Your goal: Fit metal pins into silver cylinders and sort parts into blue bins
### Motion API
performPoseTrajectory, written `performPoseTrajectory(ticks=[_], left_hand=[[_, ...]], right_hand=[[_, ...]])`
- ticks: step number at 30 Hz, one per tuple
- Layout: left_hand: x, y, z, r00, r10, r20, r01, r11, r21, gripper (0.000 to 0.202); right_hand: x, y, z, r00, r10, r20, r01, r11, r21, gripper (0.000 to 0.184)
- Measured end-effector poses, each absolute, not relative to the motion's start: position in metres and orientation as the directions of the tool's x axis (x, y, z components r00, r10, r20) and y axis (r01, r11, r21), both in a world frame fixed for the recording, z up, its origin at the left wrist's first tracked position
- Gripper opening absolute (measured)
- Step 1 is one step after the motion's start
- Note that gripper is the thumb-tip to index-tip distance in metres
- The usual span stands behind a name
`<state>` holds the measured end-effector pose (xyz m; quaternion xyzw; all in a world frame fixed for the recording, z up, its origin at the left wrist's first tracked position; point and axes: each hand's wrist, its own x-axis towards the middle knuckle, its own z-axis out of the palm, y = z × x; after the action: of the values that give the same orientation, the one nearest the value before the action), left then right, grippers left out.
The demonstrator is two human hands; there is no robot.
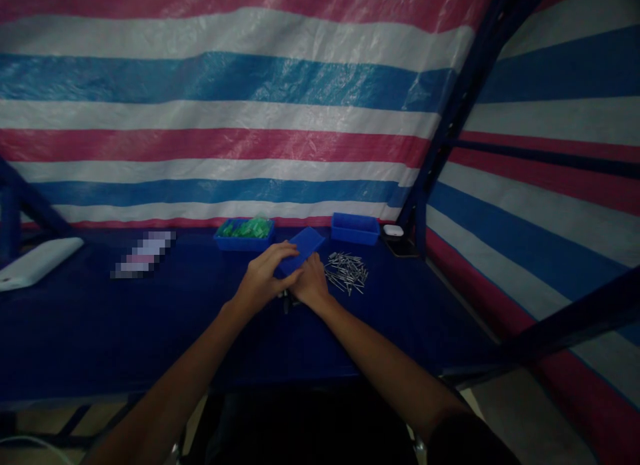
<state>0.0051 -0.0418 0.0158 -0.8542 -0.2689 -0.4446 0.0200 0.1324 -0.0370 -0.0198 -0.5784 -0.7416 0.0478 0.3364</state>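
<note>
My left hand and my right hand meet at the middle of the dark blue table. Both grip a small blue tray, which is tilted up off the table. My left fingers curl over its near edge; my right hand holds it from below. A small dark piece lies on the table just under my hands, too dim to name. A pile of several metal pins lies right beside my right hand.
A blue tray with green parts and another blue tray stand at the back. A white case on a dark phone sits by a blue post. A white device lies far left. Striped tarpaulin walls surround the table.
</note>
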Motion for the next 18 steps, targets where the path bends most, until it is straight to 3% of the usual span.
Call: performPoseTrajectory(ticks=[4, 8, 13, 18], left_hand=[[0.007, -0.043, 0.018, 0.516, 0.355, 0.780, 0.449, -0.887, 0.107, 0.022], [0.002, -0.041, 0.028, 0.459, 0.352, 0.816, 0.488, -0.867, 0.100, 0.021], [-0.006, -0.032, 0.047, 0.221, 0.440, 0.871, 0.643, -0.737, 0.209, 0.016], [0.002, 0.011, 0.070, 0.143, 0.606, 0.782, 0.652, -0.653, 0.387, 0.014]], right_hand=[[0.137, -0.029, -0.019, -0.152, 0.885, 0.440, 0.789, 0.377, -0.486, 0.029], [0.141, -0.027, -0.018, -0.061, 0.879, 0.472, 0.761, 0.347, -0.548, 0.029], [0.150, -0.021, -0.013, 0.015, 0.835, 0.550, 0.729, 0.367, -0.578, 0.026], [0.171, -0.014, 0.003, 0.033, 0.756, 0.654, 0.754, 0.410, -0.513, 0.017]])
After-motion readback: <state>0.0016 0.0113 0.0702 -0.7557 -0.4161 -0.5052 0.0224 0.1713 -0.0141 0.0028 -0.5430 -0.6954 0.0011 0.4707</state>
